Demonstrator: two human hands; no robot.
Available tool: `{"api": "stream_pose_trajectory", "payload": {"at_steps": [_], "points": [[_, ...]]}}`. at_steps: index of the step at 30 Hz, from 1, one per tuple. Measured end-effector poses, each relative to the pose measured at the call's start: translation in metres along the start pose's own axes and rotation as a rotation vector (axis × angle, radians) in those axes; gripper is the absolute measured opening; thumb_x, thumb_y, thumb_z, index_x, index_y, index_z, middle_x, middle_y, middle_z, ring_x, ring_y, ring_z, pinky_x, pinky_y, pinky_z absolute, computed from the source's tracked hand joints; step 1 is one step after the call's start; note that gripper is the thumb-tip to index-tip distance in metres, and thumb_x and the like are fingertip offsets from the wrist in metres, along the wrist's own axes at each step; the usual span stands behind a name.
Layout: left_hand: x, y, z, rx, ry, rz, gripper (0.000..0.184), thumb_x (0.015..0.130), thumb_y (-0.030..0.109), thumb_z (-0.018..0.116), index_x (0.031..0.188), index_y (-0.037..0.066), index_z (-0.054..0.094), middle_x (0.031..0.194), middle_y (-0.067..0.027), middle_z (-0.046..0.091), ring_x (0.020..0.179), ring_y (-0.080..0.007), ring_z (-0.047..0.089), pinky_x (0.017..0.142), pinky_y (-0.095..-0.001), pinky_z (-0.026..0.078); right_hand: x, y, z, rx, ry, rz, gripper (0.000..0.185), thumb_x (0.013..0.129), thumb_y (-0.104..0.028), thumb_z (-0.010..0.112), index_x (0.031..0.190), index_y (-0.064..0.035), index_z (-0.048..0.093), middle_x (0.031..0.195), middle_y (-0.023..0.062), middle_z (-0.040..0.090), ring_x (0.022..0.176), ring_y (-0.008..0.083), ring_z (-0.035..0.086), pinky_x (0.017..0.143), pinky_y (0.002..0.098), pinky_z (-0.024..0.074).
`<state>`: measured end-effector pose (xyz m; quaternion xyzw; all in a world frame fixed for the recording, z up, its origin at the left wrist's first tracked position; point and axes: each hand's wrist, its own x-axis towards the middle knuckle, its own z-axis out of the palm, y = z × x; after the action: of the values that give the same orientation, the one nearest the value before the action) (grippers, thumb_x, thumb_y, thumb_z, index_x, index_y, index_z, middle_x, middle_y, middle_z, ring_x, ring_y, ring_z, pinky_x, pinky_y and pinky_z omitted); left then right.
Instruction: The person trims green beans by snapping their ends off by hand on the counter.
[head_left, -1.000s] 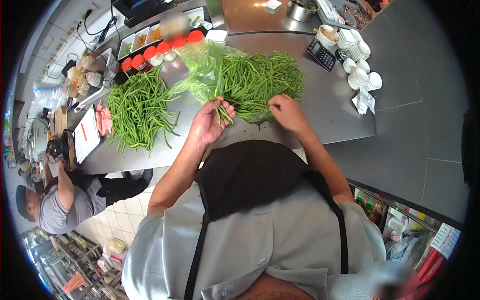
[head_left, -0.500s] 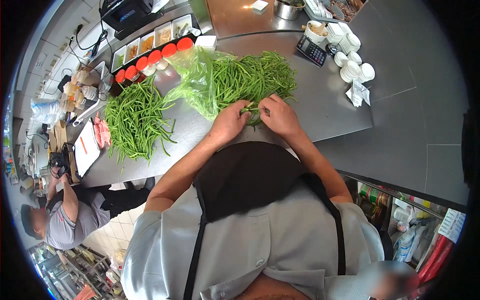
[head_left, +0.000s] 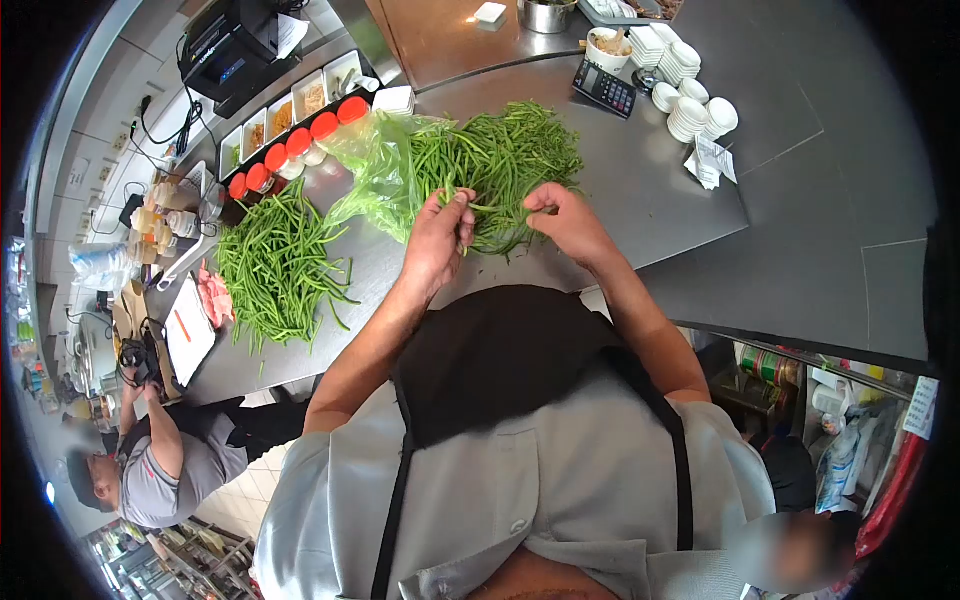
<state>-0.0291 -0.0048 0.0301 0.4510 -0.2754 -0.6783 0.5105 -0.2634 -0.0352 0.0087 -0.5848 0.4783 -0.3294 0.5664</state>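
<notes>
My left hand (head_left: 438,236) is closed around a few green beans (head_left: 449,190), their ends poking out above and below the fingers. To its right, my right hand (head_left: 570,228) is apart from it, thumb and fingertips pinched together. Whatever lies in that pinch, if anything, is too small to make out. Both hands are at the near edge of a large heap of green beans (head_left: 510,145) on the steel table. A light-green plastic bag (head_left: 378,170) lies against the heap's left side. Further left is a second pile of green beans (head_left: 280,265).
Red-lidded jars (head_left: 325,125) and a row of ingredient trays (head_left: 282,115) line the back left. A calculator (head_left: 604,88), stacked white dishes (head_left: 688,118) and crumpled paper (head_left: 708,163) are at the right. A co-worker (head_left: 180,460) stands at far left, near a clipboard (head_left: 190,330).
My hands were together over the beans and have come apart. The left moved slightly left with beans in it, the right slightly right. The whole view has shifted a little.
</notes>
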Motion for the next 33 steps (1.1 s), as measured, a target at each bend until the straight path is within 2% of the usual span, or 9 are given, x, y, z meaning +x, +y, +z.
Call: {"api": "stream_pose_trajectory", "payload": {"at_steps": [1,4,7,19,22,25,26,29,33], "points": [[-0.001,0.001,-0.001,-0.083,0.0,0.001,0.013,0.11,0.019,0.056,0.112,0.008,0.061,0.078,0.0027,0.057,0.064,-0.0086,0.047,0.057,-0.0252,0.04,-0.001,0.006,0.002,-0.059,0.008,-0.06,0.023,0.095,-0.013,0.067,0.116,-0.0034,0.07,0.103,0.005,0.071,0.091,0.0145,0.065,0.083,0.0305,0.0525],[-0.003,0.002,-0.001,-0.087,-0.011,-0.009,0.013,0.11,0.019,0.056,0.112,0.008,0.062,0.078,0.0021,0.057,0.064,-0.0093,0.048,0.057,-0.0257,0.04,-0.003,0.009,0.016,0.021,-0.049,0.059,0.027,0.098,-0.014,0.067,0.123,-0.0038,0.069,0.103,0.0038,0.069,0.093,0.0144,0.061,0.086,0.0319,0.0521],[-0.003,-0.001,0.0,-0.019,-0.027,-0.002,0.013,0.11,0.019,0.056,0.112,0.007,0.062,0.079,0.0028,0.057,0.064,-0.0079,0.047,0.057,-0.0245,0.04,-0.006,-0.001,0.023,-0.079,0.014,-0.057,0.028,0.099,-0.015,0.065,0.124,-0.003,0.069,0.104,0.0041,0.069,0.094,0.014,0.062,0.086,0.0324,0.0525],[-0.011,-0.005,-0.002,-0.003,-0.135,-0.115,0.014,0.109,0.017,0.058,0.116,0.006,0.062,0.082,-0.0002,0.061,0.064,-0.0105,0.052,0.06,-0.0259,0.044,-0.007,0.004,0.025,-0.189,-0.14,-0.048,0.017,0.099,-0.014,0.061,0.107,-0.0013,0.067,0.091,0.0016,0.067,0.081,0.0115,0.06,0.076,0.0302,0.0516],[-0.015,-0.01,-0.007,-0.17,-0.149,-0.219,0.014,0.109,0.016,0.057,0.116,0.005,0.063,0.083,-0.002,0.062,0.066,-0.0131,0.054,0.061,-0.0271,0.046,-0.01,0.006,0.021,0.191,-0.365,0.188,0.015,0.099,-0.015,0.059,0.104,-0.003,0.066,0.089,0.0003,0.065,0.077,0.0118,0.059,0.071,0.0306,0.0503],[-0.017,-0.024,-0.022,-0.292,-0.131,-0.272,0.014,0.109,0.016,0.057,0.115,0.005,0.063,0.086,-0.0048,0.064,0.071,-0.0166,0.059,0.065,-0.0302,0.049,-0.015,0.019,0.023,0.408,-0.603,0.184,0.013,0.099,-0.016,0.057,0.1,-0.0049,0.064,0.088,-0.0015,0.063,0.075,0.0128,0.058,0.069,0.0317,0.0499],[-0.016,-0.027,-0.028,-0.319,-0.122,-0.277,0.014,0.108,0.016,0.058,0.115,0.005,0.063,0.088,-0.0058,0.065,0.073,-0.0178,0.061,0.066,-0.0316,0.05,-0.009,0.026,0.026,0.181,-0.547,0.005,0.014,0.1,-0.019,0.061,0.1,-0.0052,0.065,0.085,0.0004,0.063,0.078,0.0132,0.059,0.069,0.0333,0.0503],[-0.014,-0.027,-0.039,-0.351,-0.086,-0.233,0.015,0.108,0.018,0.058,0.113,0.005,0.062,0.094,-0.0092,0.068,0.083,-0.0216,0.067,0.074,-0.0365,0.055,-0.001,0.003,0.02,-0.402,-0.26,-0.126,0.015,0.097,-0.021,0.068,0.1,-0.0067,0.068,0.088,0.0071,0.064,0.083,0.0192,0.064,0.073,0.0363,0.0523],[-0.018,-0.005,-0.023,-0.411,-0.027,-0.197,0.016,0.109,0.019,0.055,0.11,0.005,0.062,0.099,-0.0111,0.071,0.09,-0.0279,0.071,0.083,-0.0441,0.059,0.017,-0.001,0.027,-0.628,0.092,-0.324,0.015,0.09,-0.02,0.072,0.098,-0.0081,0.07,0.096,0.0139,0.064,0.091,0.0326,0.067,0.079,0.0446,0.0546]]}}
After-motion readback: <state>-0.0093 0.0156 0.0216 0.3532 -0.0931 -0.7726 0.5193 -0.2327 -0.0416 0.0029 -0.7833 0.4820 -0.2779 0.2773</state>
